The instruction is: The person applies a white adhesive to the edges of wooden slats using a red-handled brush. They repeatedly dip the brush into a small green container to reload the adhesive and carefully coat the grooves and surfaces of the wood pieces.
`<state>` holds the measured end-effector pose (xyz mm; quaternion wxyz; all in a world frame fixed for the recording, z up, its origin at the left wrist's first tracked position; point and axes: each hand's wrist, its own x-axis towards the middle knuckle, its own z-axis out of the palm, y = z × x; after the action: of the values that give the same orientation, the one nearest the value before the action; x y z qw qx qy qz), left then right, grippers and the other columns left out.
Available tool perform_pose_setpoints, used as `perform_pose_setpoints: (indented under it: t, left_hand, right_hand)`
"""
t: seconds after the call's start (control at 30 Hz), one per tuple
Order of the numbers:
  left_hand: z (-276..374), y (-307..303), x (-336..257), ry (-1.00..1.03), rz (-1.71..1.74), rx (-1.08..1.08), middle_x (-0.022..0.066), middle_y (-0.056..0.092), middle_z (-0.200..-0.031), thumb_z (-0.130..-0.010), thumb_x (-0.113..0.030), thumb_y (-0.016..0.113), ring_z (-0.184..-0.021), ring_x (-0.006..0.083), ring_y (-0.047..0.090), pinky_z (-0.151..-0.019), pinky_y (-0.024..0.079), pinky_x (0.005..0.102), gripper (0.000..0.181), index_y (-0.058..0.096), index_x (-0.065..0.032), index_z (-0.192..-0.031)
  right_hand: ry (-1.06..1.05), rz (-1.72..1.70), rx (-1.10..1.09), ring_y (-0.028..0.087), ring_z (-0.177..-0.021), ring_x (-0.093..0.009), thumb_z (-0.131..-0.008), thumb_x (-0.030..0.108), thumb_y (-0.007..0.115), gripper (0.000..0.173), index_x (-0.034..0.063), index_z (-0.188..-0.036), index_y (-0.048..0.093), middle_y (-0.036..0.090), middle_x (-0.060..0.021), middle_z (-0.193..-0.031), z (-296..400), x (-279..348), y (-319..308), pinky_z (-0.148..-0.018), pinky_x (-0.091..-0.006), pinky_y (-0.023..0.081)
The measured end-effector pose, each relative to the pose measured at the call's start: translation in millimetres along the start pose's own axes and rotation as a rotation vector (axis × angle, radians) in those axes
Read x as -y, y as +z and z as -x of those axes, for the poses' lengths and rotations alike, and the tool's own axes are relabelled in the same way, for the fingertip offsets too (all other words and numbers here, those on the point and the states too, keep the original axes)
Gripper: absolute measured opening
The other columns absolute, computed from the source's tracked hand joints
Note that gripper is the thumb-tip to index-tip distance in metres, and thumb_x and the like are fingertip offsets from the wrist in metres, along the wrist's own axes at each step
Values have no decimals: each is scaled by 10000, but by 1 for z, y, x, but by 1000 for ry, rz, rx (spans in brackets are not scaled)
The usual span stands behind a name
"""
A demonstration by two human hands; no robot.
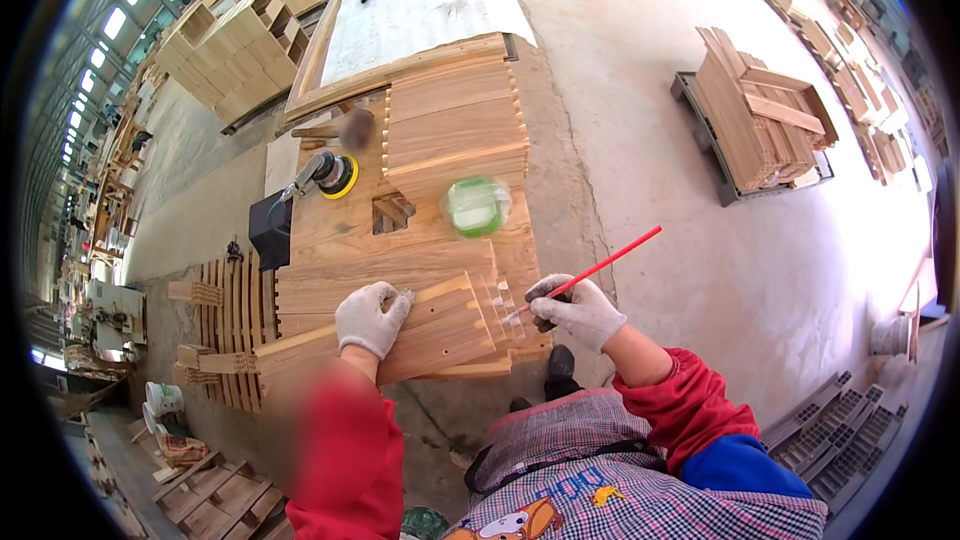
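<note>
My right hand (576,309), in a white glove with dark-stained fingertips, holds a thin brush with a red handle (611,258). The brush tip touches the jointed end of a wooden board (435,326), where whitish patches show on the joint fingers. My left hand (373,317), also gloved, rests on that board's far edge and grips it between thumb and fingers. Beyond the board, a tub with a green rim (477,208) stands on the wooden workbench (341,229); its contents look pale. Stacked boards with finger-jointed ends (456,124) lie farther back.
An orbital sander with a yellow pad (335,175) and a mallet (356,129) lie at the bench's left. The bench top has a cut-out (392,211). Wooden parts sit on a pallet (709,139) to the right; slatted pieces (232,315) stand at left.
</note>
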<state>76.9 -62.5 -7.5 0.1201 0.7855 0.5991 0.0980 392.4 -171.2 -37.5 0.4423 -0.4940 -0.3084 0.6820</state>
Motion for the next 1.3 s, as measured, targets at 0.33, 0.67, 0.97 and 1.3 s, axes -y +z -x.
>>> perform_pose_setpoints:
  t: [0.33, 0.67, 0.97, 1.3]
  left_hand:
    - [-1, -2, -4, -9, 24, 4, 122, 711, -788, -873, -479, 681, -789, 341, 679, -703, 517, 449, 382, 718, -110, -782]
    - [0, -2, -4, 8, 26, -10, 116, 707, -777, -873, -473, 688, -778, 339, 675, -694, 516, 448, 384, 707, -104, -768]
    - [-1, -1, -2, 13, 25, -6, 121, 709, -790, -873, -484, 685, -785, 342, 678, -699, 520, 448, 390, 712, -107, -777]
    - [-1, -3, -4, -3, 30, 3, 124, 711, -795, -870, -475, 689, -790, 339, 679, -701, 519, 447, 383, 712, -105, -775]
  right_hand:
    - [-70, -27, -360, 572, -588, -86, -912, 160, 737, 160, 61, -885, 615, 592, 2, -722, -7, -36, 17, -532, -249, 474]
    - [-83, 61, -45, 608, -741, -95, -920, 82, 697, 156, 4, -1051, 662, 660, -34, -852, 5, -12, 1, -659, -265, 520]
    - [-52, 190, 97, 646, -799, -116, -902, 8, 671, 167, -17, -1067, 665, 692, -58, -894, -6, 12, -5, -729, -275, 546]
    - [61, 73, 83, 660, -783, -140, -925, 69, 692, 158, -13, -1055, 655, 686, -73, -892, -13, 10, -12, -694, -298, 568]
